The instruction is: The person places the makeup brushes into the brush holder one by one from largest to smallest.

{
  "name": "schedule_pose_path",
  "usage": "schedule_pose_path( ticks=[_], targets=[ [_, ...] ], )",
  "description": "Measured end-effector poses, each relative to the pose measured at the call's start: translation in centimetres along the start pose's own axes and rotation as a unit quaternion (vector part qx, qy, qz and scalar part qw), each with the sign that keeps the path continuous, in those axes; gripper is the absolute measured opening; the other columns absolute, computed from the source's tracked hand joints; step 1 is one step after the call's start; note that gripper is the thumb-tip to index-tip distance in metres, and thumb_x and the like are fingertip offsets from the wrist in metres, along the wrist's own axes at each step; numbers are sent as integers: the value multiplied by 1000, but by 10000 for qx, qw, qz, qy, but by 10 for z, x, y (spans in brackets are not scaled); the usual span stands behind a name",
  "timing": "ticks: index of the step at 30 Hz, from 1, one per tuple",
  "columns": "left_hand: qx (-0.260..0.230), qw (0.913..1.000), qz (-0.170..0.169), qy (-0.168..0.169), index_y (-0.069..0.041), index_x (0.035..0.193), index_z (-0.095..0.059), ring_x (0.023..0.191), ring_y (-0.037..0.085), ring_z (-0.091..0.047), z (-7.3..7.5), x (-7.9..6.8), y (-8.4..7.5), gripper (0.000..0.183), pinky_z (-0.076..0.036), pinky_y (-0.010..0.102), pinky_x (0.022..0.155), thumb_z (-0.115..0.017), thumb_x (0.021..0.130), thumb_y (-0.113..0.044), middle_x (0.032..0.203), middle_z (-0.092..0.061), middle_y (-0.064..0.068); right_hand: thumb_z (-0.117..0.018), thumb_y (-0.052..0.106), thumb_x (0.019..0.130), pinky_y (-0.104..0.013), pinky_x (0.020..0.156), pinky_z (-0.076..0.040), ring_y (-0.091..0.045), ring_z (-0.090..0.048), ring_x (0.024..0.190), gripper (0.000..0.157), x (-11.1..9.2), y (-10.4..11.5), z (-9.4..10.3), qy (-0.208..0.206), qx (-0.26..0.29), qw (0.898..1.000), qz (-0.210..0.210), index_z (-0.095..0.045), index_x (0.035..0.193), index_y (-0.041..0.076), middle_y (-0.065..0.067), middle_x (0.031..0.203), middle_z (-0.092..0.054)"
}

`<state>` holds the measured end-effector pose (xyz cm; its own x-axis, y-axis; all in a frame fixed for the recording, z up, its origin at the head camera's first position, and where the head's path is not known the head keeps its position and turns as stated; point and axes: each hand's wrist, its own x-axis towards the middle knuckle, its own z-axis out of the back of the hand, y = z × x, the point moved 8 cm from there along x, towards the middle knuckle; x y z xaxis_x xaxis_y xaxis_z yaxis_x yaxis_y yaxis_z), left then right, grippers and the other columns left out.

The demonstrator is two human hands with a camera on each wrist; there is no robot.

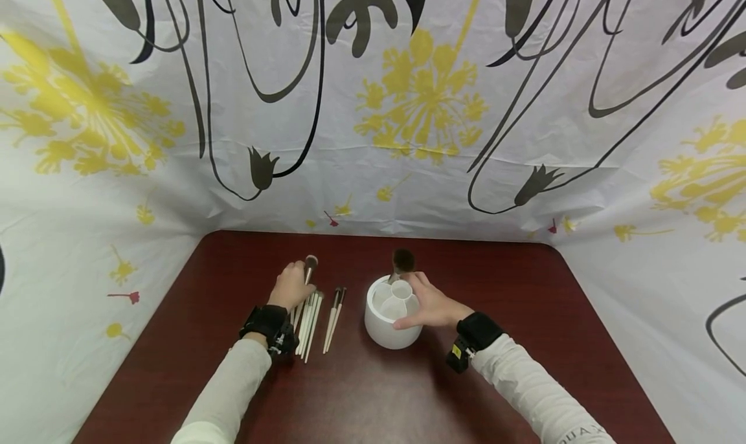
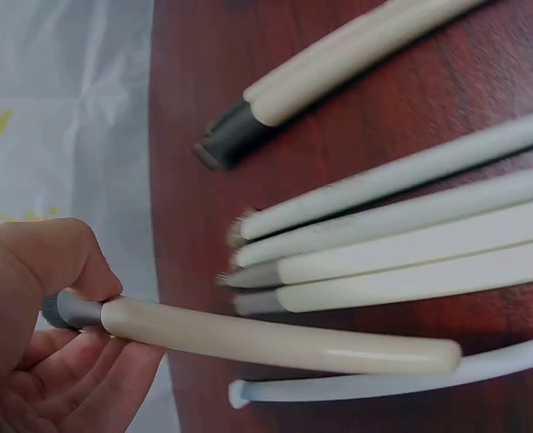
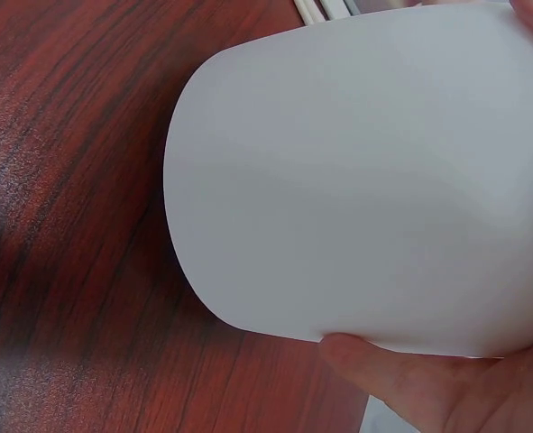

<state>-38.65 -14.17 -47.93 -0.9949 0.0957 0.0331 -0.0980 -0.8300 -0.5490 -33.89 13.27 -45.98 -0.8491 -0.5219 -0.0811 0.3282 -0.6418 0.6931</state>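
My left hand (image 1: 291, 286) pinches a makeup brush (image 2: 275, 341) by its metal collar near the bristles, its pale handle pointing away from the fingers. Below that handle in the head view lie several slim pale brushes (image 1: 309, 327) side by side on the table. My right hand (image 1: 434, 301) grips a white round brush holder (image 3: 356, 189), thumb on the near side and fingers round the far side. The holder stands upright and has divided compartments. One large fluffy brush (image 1: 403, 261) with dark bristles stands in its back compartment.
Two short brushes with dark collars (image 1: 334, 320) lie together between the slim brushes and the holder. All rests on a dark red wooden table (image 1: 361, 399). A white cloth with a flower print (image 1: 326, 127) hangs behind the table's far edge and along its sides.
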Motion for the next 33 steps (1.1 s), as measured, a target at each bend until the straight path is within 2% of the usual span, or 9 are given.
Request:
schedule_pose_path(
  ticks=[6,12,21,28,33],
  targets=[
    [-208,9998,11,-21,10,114,-48,73,26,-54,7,2,-11,45,-46,34,58,-65,77,-9,96,-52,21,-77,47,63,-46,92,-37,-26,-37,116,92,0,1,1,-18,13,10000,9,-30,137,18,-9,129,-31],
    [-391,9992,-73,-40,5,103,-51,73,23,-53,11,4,-30,37,-45,31,58,-68,74,-11,89,-51,14,-78,47,62,-46,91,-37,-26,-38,115,90,0,1,3,-61,4,10000,16,-32,135,20,-9,127,-32],
    [-400,9986,-345,0,-2,95,-48,69,20,-50,12,1,-54,29,-42,29,55,-67,74,-7,85,-50,10,-77,47,64,-46,91,-37,-25,-37,117,94,-1,-2,0,-9,-65,10000,17,-28,138,19,-9,129,-30],
    [-687,9953,-667,-108,-5,92,-43,68,20,-46,21,-2,-70,29,-38,28,55,-66,74,-7,82,-46,8,-78,47,63,-46,91,-36,-27,-37,116,95,-1,1,1,-36,-73,10000,23,-28,138,19,-10,128,-31],
    [-895,9929,-749,-222,-6,93,-44,69,19,-47,29,-4,-80,29,-38,28,55,-65,74,-8,82,-47,8,-77,46,63,-46,91,-37,-27,-37,116,93,-1,1,1,-23,-55,10000,8,-29,138,17,-10,129,-31]
  ],
)
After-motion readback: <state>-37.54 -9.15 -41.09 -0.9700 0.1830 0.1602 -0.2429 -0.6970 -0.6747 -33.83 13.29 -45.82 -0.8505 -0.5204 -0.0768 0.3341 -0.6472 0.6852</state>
